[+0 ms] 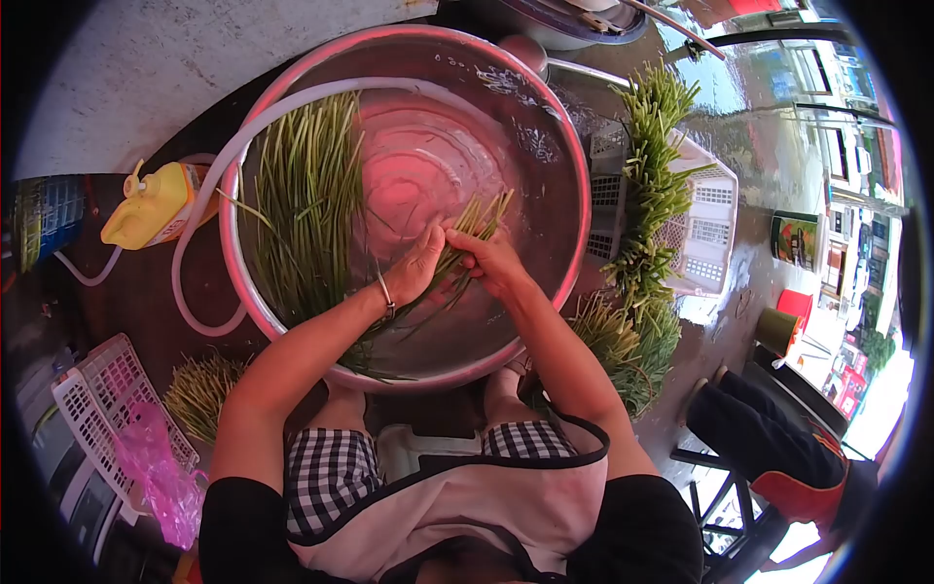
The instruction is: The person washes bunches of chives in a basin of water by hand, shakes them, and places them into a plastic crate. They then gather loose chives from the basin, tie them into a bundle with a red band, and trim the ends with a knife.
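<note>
A wide metal basin (581, 229) of water stands in front of me. Over its middle, my right hand (494, 261) is closed round a small bunch of long green vegetable stalks (477, 218), their cut ends pointing up and away. My left hand (414, 267) presses against the same bunch from the left, its fingers partly hidden by the stalks. The leafy ends trail down toward the basin's near rim. A large pile of similar stalks (304, 195) lies in the water along the left side, with a few loose pieces floating beside it.
A pale hose (255, 127) curves over the basin's left rim. At left are a yellow jug (156, 206), a white crate (97, 389) and a pink plastic bag (161, 477). Bundled greens (654, 165) lie across crates (715, 229) at right. A seated person (778, 428) is farther right.
</note>
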The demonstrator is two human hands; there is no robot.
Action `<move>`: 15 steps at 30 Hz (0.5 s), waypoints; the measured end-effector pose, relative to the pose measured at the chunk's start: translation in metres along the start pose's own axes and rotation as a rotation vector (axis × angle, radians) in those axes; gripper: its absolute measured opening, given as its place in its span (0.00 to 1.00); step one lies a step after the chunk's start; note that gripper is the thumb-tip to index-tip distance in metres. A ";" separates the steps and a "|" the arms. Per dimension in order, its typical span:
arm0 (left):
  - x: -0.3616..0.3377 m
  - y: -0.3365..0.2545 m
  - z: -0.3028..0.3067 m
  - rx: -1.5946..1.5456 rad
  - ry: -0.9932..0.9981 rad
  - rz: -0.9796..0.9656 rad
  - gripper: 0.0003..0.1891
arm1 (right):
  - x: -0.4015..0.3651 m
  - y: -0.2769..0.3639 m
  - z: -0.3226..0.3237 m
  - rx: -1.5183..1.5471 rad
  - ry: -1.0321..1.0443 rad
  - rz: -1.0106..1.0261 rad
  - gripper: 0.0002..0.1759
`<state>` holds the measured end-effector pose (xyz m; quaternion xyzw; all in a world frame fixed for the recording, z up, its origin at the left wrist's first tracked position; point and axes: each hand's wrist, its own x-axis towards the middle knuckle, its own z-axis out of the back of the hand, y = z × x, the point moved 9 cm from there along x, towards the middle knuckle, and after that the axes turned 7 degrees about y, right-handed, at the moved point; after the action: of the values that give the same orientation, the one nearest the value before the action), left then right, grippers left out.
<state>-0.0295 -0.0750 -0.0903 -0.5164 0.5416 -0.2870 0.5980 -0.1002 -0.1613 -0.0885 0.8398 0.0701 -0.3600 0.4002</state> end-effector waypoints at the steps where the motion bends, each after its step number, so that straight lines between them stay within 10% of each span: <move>1: 0.001 -0.006 0.001 -0.032 0.002 -0.006 0.43 | -0.005 0.010 0.002 -0.070 -0.039 0.032 0.10; 3: -0.005 -0.001 -0.004 -0.429 0.089 0.235 0.44 | -0.013 0.036 0.008 -0.114 -0.090 0.188 0.09; 15: 0.010 0.006 0.050 0.196 -0.260 -0.026 0.32 | -0.040 0.097 0.000 -0.753 -0.187 0.638 0.07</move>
<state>0.0192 -0.0671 -0.1059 -0.4953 0.4225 -0.2768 0.7068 -0.0899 -0.2198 -0.0017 0.5810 -0.1015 -0.2430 0.7701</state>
